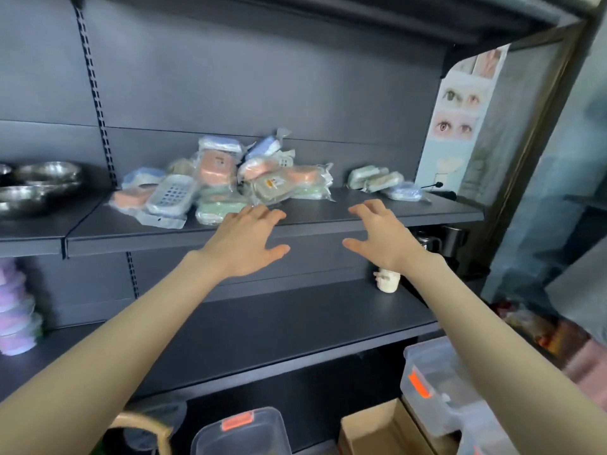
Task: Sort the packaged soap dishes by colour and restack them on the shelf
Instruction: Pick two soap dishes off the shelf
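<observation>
Sorting looks barely started: your left grip [244, 239] and right grip [382, 236] hover spread open, empty. Jumbled soap dishes [223, 178] lie on the shelf [328, 211] just beyond the left grip — reach in, pull one colour out.

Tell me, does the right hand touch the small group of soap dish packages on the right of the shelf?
Apart. The head view shows a strip of bare shelf between the right hand and the small group of packages.
</observation>
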`<control>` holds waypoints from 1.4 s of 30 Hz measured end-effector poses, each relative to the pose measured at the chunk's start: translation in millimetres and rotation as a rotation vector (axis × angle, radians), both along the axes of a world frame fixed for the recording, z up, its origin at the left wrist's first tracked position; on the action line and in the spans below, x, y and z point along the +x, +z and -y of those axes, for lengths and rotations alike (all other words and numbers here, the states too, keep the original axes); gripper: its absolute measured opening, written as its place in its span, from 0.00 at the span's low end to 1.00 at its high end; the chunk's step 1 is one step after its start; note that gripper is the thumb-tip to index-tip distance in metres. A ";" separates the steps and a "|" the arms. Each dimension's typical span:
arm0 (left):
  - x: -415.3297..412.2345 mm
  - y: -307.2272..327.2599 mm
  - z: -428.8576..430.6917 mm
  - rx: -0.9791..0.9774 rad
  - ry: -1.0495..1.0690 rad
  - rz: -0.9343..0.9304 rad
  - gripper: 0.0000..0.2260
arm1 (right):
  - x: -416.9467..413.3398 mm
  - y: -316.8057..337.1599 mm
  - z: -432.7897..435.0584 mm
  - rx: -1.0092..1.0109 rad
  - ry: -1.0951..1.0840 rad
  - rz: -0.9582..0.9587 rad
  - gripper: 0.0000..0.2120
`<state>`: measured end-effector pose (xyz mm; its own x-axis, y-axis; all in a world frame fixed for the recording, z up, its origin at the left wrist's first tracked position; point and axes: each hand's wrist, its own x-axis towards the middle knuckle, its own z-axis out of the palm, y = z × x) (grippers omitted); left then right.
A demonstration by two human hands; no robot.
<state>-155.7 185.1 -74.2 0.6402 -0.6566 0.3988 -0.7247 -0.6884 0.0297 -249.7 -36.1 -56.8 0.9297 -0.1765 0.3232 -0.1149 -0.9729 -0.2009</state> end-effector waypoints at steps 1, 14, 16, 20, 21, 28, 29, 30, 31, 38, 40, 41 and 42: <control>11.2 1.9 9.6 0.007 0.010 -0.003 0.28 | 13.0 2.0 10.5 0.000 0.006 -0.011 0.29; 151.9 25.6 135.0 -0.064 0.107 -0.035 0.27 | 181.4 20.7 135.2 0.059 0.106 0.023 0.28; 176.2 21.5 154.0 -0.085 0.135 -0.057 0.27 | 211.7 17.1 154.3 0.060 0.138 0.019 0.27; 224.4 11.2 188.5 -0.170 0.225 -0.124 0.25 | 273.5 11.5 188.5 0.071 0.217 -0.036 0.30; 235.7 8.9 196.4 -0.186 0.247 -0.146 0.25 | 288.2 10.5 196.1 0.076 0.233 -0.045 0.30; 295.5 -1.1 220.2 -0.297 0.404 -0.119 0.23 | 378.5 0.7 224.5 0.212 0.334 -0.021 0.28; 300.7 -2.2 219.0 -0.303 0.418 -0.068 0.23 | 388.9 -1.2 223.8 0.239 0.350 -0.019 0.28; 306.1 -3.3 216.8 -0.305 0.436 0.002 0.23 | 398.9 -3.1 222.1 0.266 0.365 -0.023 0.29; 311.2 -4.0 214.4 -0.307 0.460 0.074 0.22 | 408.3 -4.7 219.6 0.288 0.374 -0.029 0.29; 353.7 -5.2 193.5 -0.305 0.675 0.105 0.33 | 454.7 -9.8 192.8 0.297 0.246 -0.024 0.48; 362.5 -2.9 188.5 -0.328 0.711 0.077 0.35 | 463.3 -10.9 188.7 0.306 0.206 -0.065 0.49; 365.6 -1.5 186.2 -0.337 0.722 0.064 0.35 | 467.0 -12.1 187.8 0.297 0.188 -0.093 0.49; 368.3 -0.2 184.3 -0.342 0.733 0.048 0.35 | 470.0 -13.9 186.6 0.289 0.177 -0.117 0.48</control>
<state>212.6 0.8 -74.4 0.8378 0.0860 0.5392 -0.0989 -0.9473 0.3046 220.3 -222.7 -70.7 0.9819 -0.0781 0.1727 0.0116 -0.8849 -0.4657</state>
